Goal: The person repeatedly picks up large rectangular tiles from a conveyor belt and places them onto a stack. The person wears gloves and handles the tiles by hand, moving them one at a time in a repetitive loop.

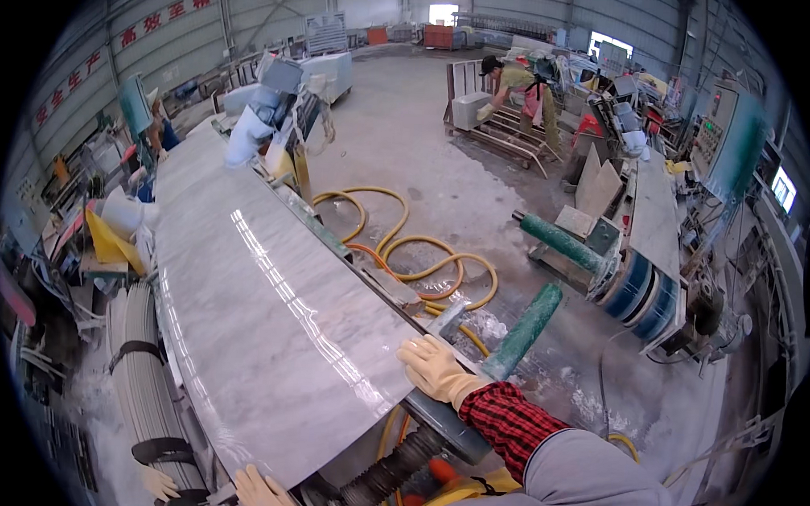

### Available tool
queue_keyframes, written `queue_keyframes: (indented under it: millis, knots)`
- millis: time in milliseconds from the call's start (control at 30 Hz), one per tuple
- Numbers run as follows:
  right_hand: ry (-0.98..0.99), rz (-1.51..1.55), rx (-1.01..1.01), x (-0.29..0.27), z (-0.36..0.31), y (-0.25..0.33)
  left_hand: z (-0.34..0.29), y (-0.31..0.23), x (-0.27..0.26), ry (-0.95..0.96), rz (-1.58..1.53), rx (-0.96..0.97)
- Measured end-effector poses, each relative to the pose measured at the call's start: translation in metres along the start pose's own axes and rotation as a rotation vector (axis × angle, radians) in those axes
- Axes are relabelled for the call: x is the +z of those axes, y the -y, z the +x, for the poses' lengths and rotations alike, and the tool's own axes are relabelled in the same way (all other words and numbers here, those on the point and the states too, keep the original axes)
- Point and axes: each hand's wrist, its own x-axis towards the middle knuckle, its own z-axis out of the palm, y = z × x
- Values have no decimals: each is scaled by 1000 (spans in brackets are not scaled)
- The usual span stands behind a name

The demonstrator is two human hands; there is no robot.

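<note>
A long, glossy grey stone slab with faint marbling stretches away from me on a machine bed. At its near right corner, my right hand, in a cream glove, lies with fingers stretched over the slab's edge. My left hand, gloved alike, rests at the near left corner, fingers extended on the edge and the wrist cut off by the frame. Farther left, another cream glove shows beside a strapped bundle of grey strips; whose it is I cannot tell. Below the slab's near end is a dark ribbed bellows.
Green rollers jut out right of the slab. Yellow hoses coil on the wet floor. A co-worker bends over a block on a metal rack. A second machine and a control cabinet stand at right.
</note>
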Motion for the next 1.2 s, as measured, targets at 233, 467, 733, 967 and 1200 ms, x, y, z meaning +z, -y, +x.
queue_keyframes:
  millis: [233,467,733,967,1200]
  knots:
    - [4,50,26,6,-10,-3,4,-7,-12,-59,79,74]
    - [-3,35,36,3,-12,3,-6,-1,-4,-111,47,67]
    - [6,6,35,4,-18,1,-11,19,41,-202,-96,69]
    - [11,-6,36,4,-20,1,-15,14,29,-137,-120,31]
    - [-11,-6,17,-10,-13,8,-15,9,26,-130,-145,35]
